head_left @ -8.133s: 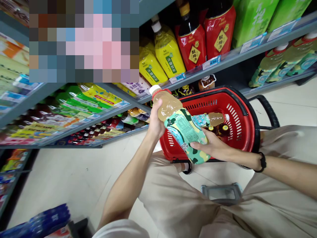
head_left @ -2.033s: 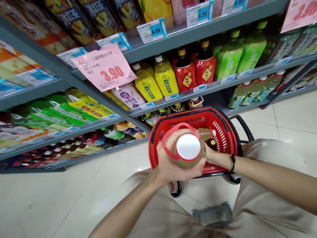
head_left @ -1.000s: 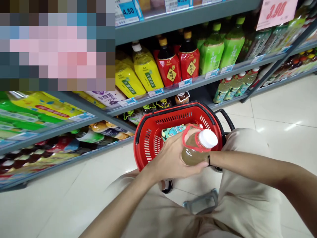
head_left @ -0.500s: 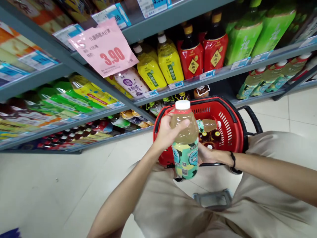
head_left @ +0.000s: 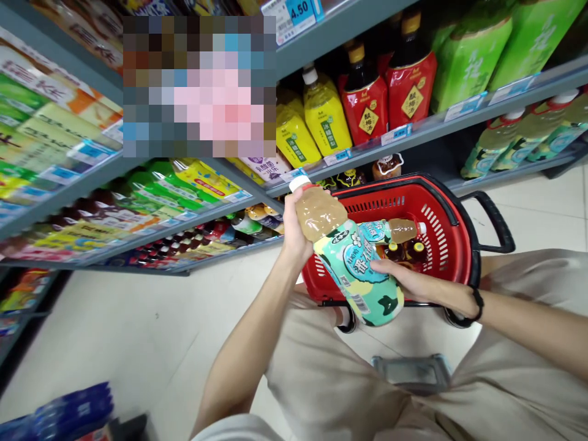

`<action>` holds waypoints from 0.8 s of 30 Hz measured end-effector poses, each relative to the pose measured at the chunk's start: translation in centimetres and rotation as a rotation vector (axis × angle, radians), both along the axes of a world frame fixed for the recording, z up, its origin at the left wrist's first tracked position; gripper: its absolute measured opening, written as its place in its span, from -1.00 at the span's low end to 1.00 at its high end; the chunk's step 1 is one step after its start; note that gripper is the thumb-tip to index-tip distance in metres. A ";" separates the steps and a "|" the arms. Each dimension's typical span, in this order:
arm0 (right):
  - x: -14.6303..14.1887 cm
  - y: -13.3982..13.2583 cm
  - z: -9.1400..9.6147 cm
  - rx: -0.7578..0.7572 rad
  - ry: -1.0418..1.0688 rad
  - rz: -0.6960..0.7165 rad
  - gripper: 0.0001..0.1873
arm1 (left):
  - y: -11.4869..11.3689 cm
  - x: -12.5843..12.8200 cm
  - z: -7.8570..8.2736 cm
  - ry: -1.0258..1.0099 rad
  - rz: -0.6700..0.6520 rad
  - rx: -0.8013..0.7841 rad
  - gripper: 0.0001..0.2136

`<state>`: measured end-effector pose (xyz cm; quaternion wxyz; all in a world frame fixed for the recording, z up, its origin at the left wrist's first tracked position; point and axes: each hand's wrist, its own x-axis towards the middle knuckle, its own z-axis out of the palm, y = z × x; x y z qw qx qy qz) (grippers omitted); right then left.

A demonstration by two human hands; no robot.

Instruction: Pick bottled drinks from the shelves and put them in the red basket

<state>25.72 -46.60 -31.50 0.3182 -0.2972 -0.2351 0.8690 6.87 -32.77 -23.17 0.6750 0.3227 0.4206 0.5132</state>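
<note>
A large juice bottle (head_left: 356, 263) with a white cap and a mint-green label is held tilted over the near side of a red shopping basket (head_left: 452, 263), cap toward the upper left. My left hand (head_left: 295, 228) is closed round its neck, just below the cap. My right hand (head_left: 408, 283), with a black band at the wrist, grips the label's lower right side; some of its fingers are hidden behind the bottle. Inside the basket a similar bottle (head_left: 404, 230) lies on its side, beside dark bottles with yellow caps (head_left: 418, 248).
Shelves ahead hold yellow drink bottles (head_left: 328, 116), red-labelled dark bottles (head_left: 412, 79) and green bottles (head_left: 475, 61). More mint-labelled bottles (head_left: 489, 147) stand low at the right. A black basket handle (head_left: 493, 223) sticks out rightward. Blue packages (head_left: 76, 410) lie at the lower left floor.
The bottle has gone from nearly upright to tilted, its cap swinging left and its label turning to face me. My right hand now shows on the label's side. The view has shifted left.
</note>
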 end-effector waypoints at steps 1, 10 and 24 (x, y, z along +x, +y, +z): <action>0.4 0.2 0.3 0.085 -0.019 0.037 -0.33 | 0.2 -0.1 0.0 -0.012 0.007 0.004 -0.59; 1.7 1.2 1.5 0.441 -0.233 -0.066 -0.30 | 0.3 0.9 -0.7 -0.031 0.041 0.027 -0.58; 1.2 0.9 0.0 0.436 -0.385 -0.105 -0.21 | -1.8 2.7 -0.9 0.019 -0.048 0.088 -0.50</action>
